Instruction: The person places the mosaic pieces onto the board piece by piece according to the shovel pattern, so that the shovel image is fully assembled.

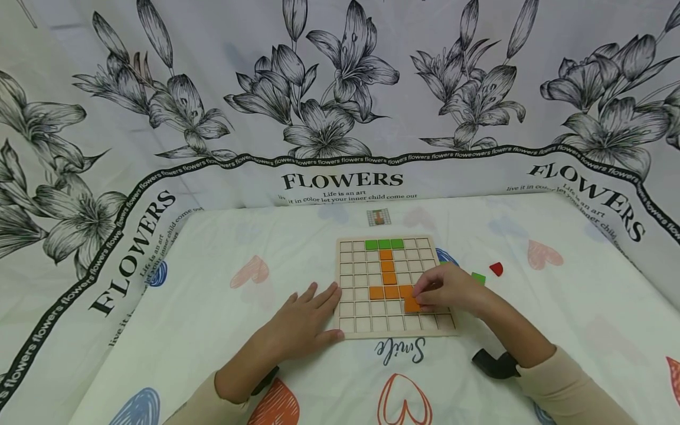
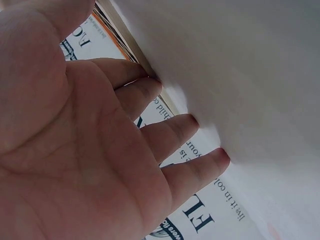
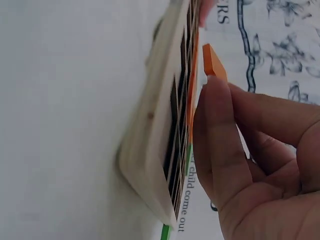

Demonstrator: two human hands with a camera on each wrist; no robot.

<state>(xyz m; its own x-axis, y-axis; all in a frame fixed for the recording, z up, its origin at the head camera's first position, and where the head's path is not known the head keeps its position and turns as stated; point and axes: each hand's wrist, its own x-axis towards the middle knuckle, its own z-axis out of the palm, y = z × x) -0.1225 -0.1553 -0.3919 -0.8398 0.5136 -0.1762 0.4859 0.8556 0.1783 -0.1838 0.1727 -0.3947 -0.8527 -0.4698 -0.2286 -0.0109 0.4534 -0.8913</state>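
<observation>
A wooden grid board point(image 1: 361, 324) lies on the cloth. Three green square tiles point(image 1: 378, 244) fill part of its far row, and below them orange tiles point(image 1: 389, 265) run down a column to a short orange row point(image 1: 376, 292). My right hand point(image 1: 448, 287) pinches an orange square tile point(image 1: 411, 305) between thumb and fingers over the near right part of the board. In the right wrist view that tile point(image 3: 214, 62) is tilted and held above the board's surface. My left hand point(image 1: 305, 324) has its fingers spread, with fingertips and thumb touching the board's left edge.
Beyond the board lies a small picture card point(image 1: 379, 217). To the right are a green tile point(image 1: 479, 278) and a red piece point(image 1: 496, 269); another bit of green shows partly behind the right hand. A flower-printed cloth point(image 1: 340, 136) rises at the back.
</observation>
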